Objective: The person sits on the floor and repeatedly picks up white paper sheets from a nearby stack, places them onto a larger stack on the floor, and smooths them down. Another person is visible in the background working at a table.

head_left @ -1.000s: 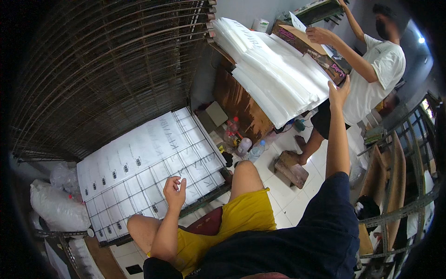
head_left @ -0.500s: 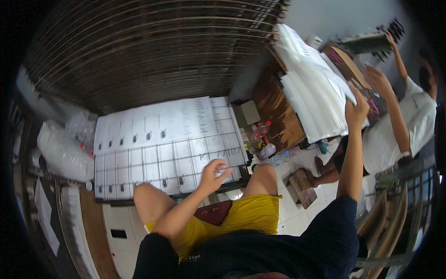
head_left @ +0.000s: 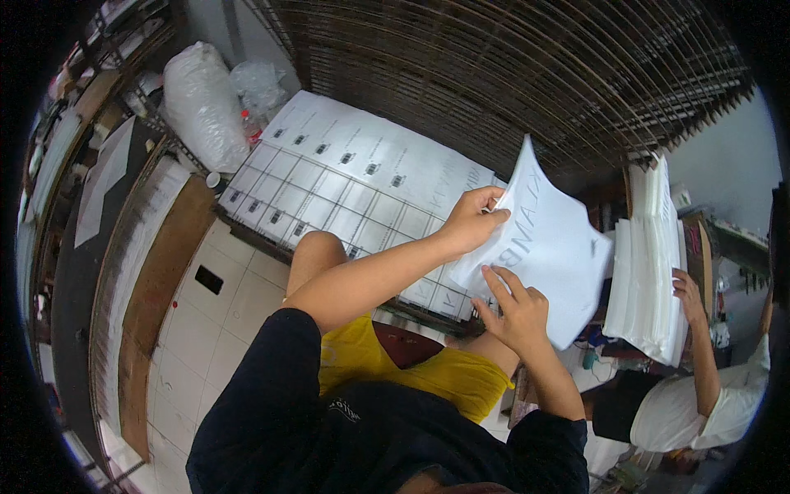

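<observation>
A thin, floppy white printed sheet [head_left: 543, 226] is raised in front of me, bent along its length, with large dark lettering across it. My left hand [head_left: 475, 221] grips its left edge between thumb and fingers. Below, my right hand [head_left: 520, 313] has its fingers apart at the sheet's lower left corner; the index fingertip appears to touch it. Beneath my left forearm, overlapping white printed sheets [head_left: 317, 148] lie on a rack, with a wire grid [head_left: 329, 202] over the nearer part.
Many raised wire shelves [head_left: 510, 74] rise beyond the sheets. At right, a co-worker's hand [head_left: 690, 296] touches a thick stack of white sheets [head_left: 638, 280]. A stuffed plastic bag [head_left: 202, 103] stands at back left. A dark phone-like rectangle [head_left: 209, 280] lies on the tiled floor.
My right hand has come from the stack at right to my front, and a sheet is now up between my hands. My left hand has closed on its edge. The view has turned left.
</observation>
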The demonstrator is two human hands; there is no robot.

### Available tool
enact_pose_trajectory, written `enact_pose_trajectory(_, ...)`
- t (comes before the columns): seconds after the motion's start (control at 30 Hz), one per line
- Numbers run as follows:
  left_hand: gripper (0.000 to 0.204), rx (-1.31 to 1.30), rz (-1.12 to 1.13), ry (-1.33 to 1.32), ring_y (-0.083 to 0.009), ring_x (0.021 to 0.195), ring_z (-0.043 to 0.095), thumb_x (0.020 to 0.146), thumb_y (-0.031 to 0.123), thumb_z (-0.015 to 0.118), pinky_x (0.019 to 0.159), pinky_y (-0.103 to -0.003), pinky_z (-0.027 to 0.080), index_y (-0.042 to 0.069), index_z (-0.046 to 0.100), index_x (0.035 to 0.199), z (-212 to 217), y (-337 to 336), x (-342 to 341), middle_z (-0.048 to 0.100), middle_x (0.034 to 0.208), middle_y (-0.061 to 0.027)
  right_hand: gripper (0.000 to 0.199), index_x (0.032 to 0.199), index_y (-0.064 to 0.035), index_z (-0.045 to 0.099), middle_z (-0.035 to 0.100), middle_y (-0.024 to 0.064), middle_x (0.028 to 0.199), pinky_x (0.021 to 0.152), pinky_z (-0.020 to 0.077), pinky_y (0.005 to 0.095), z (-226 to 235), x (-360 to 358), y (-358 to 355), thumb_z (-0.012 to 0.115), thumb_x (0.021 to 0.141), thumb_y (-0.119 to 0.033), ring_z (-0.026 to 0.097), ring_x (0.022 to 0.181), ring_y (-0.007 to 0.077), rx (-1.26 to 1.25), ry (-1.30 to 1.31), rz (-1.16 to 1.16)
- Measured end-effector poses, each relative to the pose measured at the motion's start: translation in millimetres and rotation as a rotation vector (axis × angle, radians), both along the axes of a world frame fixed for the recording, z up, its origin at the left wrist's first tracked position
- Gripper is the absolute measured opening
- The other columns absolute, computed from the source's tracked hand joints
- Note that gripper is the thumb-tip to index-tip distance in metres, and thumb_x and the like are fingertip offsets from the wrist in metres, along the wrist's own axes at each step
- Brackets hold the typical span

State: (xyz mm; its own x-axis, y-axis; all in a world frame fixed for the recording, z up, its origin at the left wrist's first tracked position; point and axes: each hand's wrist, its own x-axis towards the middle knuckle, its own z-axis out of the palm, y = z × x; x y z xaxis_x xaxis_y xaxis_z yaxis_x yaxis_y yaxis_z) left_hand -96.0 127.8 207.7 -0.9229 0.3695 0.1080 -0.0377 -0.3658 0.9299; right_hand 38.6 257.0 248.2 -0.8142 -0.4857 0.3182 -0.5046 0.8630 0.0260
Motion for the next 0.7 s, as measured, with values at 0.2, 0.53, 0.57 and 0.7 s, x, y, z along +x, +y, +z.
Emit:
enact_pose_trajectory(0.2, 0.017, -0.593, 0.06, 0.615, -0.0282, 0.081, 0.062, 0.085, 0.013, 0.057, 0.072, -0.039, 0.05, 0.009, 0.065, 0.099, 0.6, -27.7, -0.2, 0.062, 0.089, -0.0094, 0.023, 0.087, -0.0087, 0.059, 0.052, 0.0154, 0.127, 0.092, 0.0392, 0.0493, 39.0, -50.5, -6.0, 0.068, 0.067, -0.017, 0.05, 0.113, 0.036, -0.03, 0.277, 0.073)
enact_pose_trajectory(0.53, 0.02, -0.535, 0.523, 1.18, -0.0257, 0.089, 0.057, 0.08, 0.018, 0.061, 0.069, -0.038, 0.045, 0.009, 0.065, 0.097, 4.5, -34.4, 24.6, 0.058, 0.092, -0.0064, 0.026, 0.093, -0.0012, 0.063, 0.065, 0.0169, 0.102, 0.082, 0.05, 0.037, 43.4, -94.5, 26.1, 0.054, 0.069, 0.005, 0.063, 0.089, 0.0362, -0.173, -0.429, 0.039)
enact_pose_trajectory(0.57, 0.021, -0.419, 0.493, 1.264, -0.0254, 0.089, 0.056, 0.08, 0.019, 0.062, 0.07, -0.037, 0.044, 0.009, 0.065, 0.098, 5.1, -33.4, 41.9, 0.058, 0.093, -0.0064, 0.031, 0.097, -0.0018, 0.064, 0.065, 0.0174, 0.103, 0.083, 0.0498, 0.0377, 42.8, -96.3, 22.7, 0.053, 0.069, 0.006, 0.062, 0.091, 0.0365, -0.201, -0.426, 0.078)
enact_pose_trajectory(0.7, 0.02, -0.046, 0.133, 1.664, -0.0235, 0.083, 0.057, 0.08, 0.026, 0.062, 0.068, -0.035, 0.043, 0.011, 0.065, 0.094, -10.3, -26.0, 92.2, 0.057, 0.087, -0.005, 0.045, 0.108, -0.001, 0.064, 0.063, 0.0207, 0.106, 0.082, 0.0493, 0.0367, 34.1, -116.4, -2.1, 0.046, 0.069, 0.011, 0.062, 0.094, 0.0374, -0.257, -0.43, 0.202)
